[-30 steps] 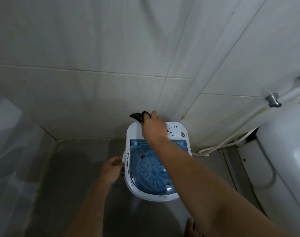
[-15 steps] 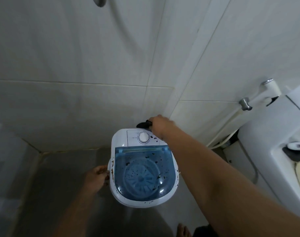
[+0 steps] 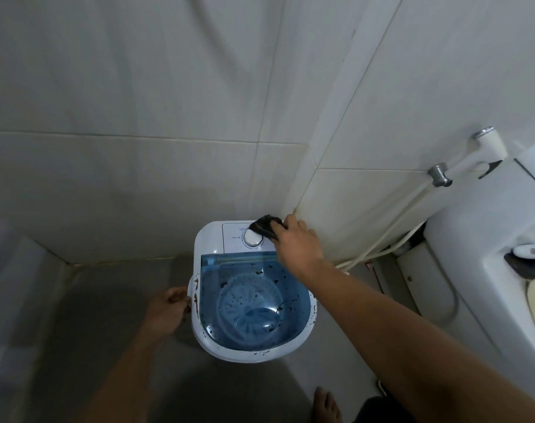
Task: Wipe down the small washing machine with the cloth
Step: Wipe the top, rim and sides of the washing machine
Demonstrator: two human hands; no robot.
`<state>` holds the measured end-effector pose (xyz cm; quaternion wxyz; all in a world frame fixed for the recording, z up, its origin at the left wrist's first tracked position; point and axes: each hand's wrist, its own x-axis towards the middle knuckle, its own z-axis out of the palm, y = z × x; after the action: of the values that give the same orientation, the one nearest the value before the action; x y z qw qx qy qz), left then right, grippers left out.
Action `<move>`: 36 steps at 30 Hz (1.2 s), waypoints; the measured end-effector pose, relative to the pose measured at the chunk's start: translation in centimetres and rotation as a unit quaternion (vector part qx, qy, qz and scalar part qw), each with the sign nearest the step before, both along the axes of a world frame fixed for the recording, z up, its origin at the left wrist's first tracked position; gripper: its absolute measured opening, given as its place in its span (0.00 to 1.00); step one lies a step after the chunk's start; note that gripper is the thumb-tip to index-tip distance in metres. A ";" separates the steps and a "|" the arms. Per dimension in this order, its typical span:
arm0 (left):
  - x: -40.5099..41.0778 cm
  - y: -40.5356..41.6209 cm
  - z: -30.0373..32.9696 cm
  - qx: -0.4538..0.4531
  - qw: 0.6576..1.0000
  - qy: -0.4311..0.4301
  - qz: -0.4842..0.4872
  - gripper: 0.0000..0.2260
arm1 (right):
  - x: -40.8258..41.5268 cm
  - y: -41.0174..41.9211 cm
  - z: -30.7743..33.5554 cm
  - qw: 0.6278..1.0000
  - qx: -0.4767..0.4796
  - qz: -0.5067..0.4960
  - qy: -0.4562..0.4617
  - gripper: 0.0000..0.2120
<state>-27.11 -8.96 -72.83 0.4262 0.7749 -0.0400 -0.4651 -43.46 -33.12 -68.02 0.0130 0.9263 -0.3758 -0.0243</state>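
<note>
The small washing machine (image 3: 251, 288) is seen from above, set on the grey floor (image 3: 107, 315) in the corner where the two tiled walls (image 3: 138, 148) meet. Its body is white and rounded, and most of the top is taken up by a translucent blue lid (image 3: 254, 300), through which the ribbed pulsator disc at the bottom of the tub can be made out. Dark flecks are scattered over the lid, and brownish smears are seen along the white rim on the left and right edges and at the near edge. At the back, a white control panel with one round dial (image 3: 253, 238) is visible.

The dark cloth (image 3: 264, 226) is bunched and pressed onto the back right of the control panel, just touching the dial. It is gripped by the right hand (image 3: 296, 244), whose fingers are curled round it, with the arm stretched out long from the lower right across the corner of the lid. The left hand (image 3: 168, 309) is held low at the machine's left side, its fingers curled onto the rim there, the forearm coming up from the bottom edge.

A white hose (image 3: 391, 227) is seen along the right wall, beside a white toilet (image 3: 473, 239). A bare foot (image 3: 327, 404) is caught at the bottom edge.
</note>
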 end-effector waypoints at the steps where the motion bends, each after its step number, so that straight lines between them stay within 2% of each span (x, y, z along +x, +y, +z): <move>1: 0.1 0.0 0.0 0.002 1.000 0.000 0.000 0.09 | 0.0 0.4 -0.1 1.000 0.013 -0.012 -0.012 0.23; 4: 0.0 0.3 0.1 0.006 1.000 0.004 0.008 0.08 | -1.0 2.7 -0.7 0.997 0.043 -0.028 -0.055 0.24; 6: -0.1 1.1 0.3 0.016 1.000 0.001 0.014 0.08 | -2.1 4.4 -1.3 0.996 0.067 0.007 -0.057 0.23; 8: 0.4 2.0 0.8 0.019 0.999 0.007 0.026 0.09 | -2.1 4.4 -1.3 0.986 0.144 0.018 -0.086 0.20; 11: 1.0 2.1 1.2 0.022 1.000 0.014 0.017 0.09 | -0.9 0.0 0.2 0.962 0.191 -0.067 -0.182 0.19; 12: 1.3 2.0 1.4 0.023 1.000 0.014 0.010 0.09 | -0.4 -1.5 0.7 0.955 0.190 -0.103 -0.206 0.19; 15: -0.5 -0.4 -0.6 0.013 0.999 0.035 -0.016 0.10 | -1.8 -5.8 -0.4 0.959 0.174 -0.149 -0.169 0.20; 17: -1.3 -0.5 -0.3 0.013 0.999 0.034 -0.022 0.09 | -2.1 -4.6 -1.6 0.958 0.180 -0.160 -0.154 0.21; 19: -0.6 0.3 -0.3 0.013 1.000 0.024 -0.009 0.09 | -1.5 -0.9 -2.7 0.961 0.139 -0.166 -0.169 0.22; 21: -0.1 0.5 0.3 0.011 1.000 0.020 -0.011 0.08 | -1.8 2.4 -2.9 0.971 0.087 -0.124 -0.185 0.22; 23: 0.3 0.3 0.4 0.007 1.000 0.016 -0.012 0.08 | -2.7 3.9 -3.1 0.981 0.052 -0.039 -0.182 0.22; 26: 0.5 0.0 0.7 0.004 1.000 0.018 -0.013 0.08 | -3.1 2.1 -2.0 0.990 0.019 0.021 -0.138 0.22; 28: 0.3 0.1 0.8 0.004 1.000 0.019 -0.011 0.08 | -2.2 -0.4 -1.0 0.990 0.036 -0.045 -0.125 0.21; 30: 0.0 0.1 1.4 0.010 1.000 0.020 -0.010 0.08 | -1.0 -2.4 -0.4 0.969 0.089 -0.170 -0.152 0.19; 32: -0.1 0.2 1.5 0.009 1.000 0.025 -0.005 0.09 | -0.5 -2.1 -0.5 0.953 0.112 -0.223 -0.169 0.17; 34: 0.0 0.1 1.4 0.007 0.999 0.032 0.000 0.10 | -1.2 0.4 -1.0 0.969 0.086 -0.154 -0.173 0.19; 36: 0.1 0.1 1.6 0.004 0.999 0.034 -0.002 0.11 | -2.9 3.8 -1.6 0.985 0.070 -0.026 -0.156 0.21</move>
<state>-27.06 -8.88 -71.21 0.4231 0.7603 -0.0255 -0.4923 -46.36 -29.34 -69.59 -0.1113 0.9071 -0.3948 0.0940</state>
